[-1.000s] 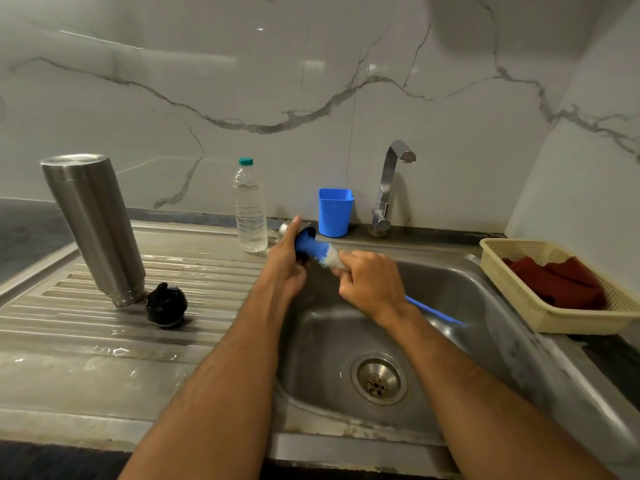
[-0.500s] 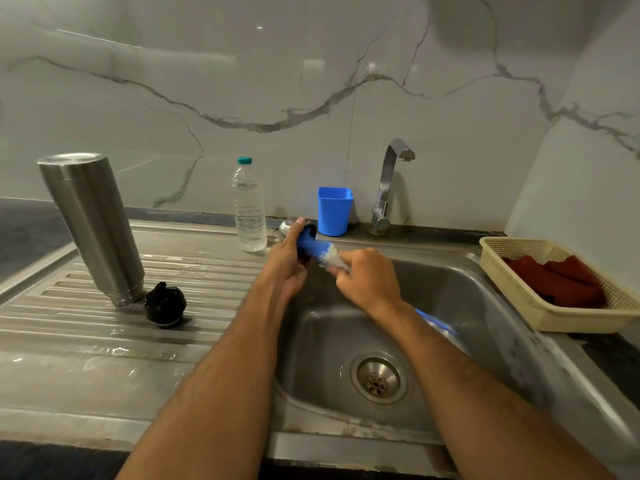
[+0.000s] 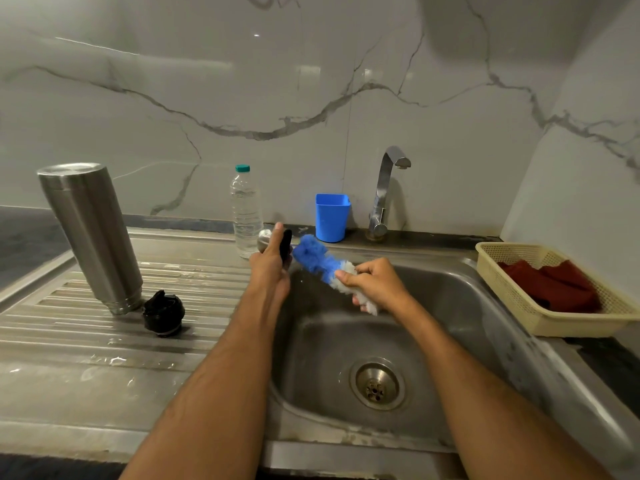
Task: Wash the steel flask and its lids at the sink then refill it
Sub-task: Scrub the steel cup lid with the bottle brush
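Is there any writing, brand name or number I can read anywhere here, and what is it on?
None can be read.
Water bottle: shows no label, only clear ribbed plastic.
Steel flask: bare metal, no marking visible.
Blue cup: plain.
Black lid: too dark to tell.

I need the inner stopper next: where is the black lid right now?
In the head view, the black lid sits left of the sink basin on the ribbed drainboard, beside the upturned steel flask.

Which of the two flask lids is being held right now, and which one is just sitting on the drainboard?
The steel cup lid is gripped in the left hand over the sink's edge. The black stopper lid sits untouched on the drainboard beside the steel flask.
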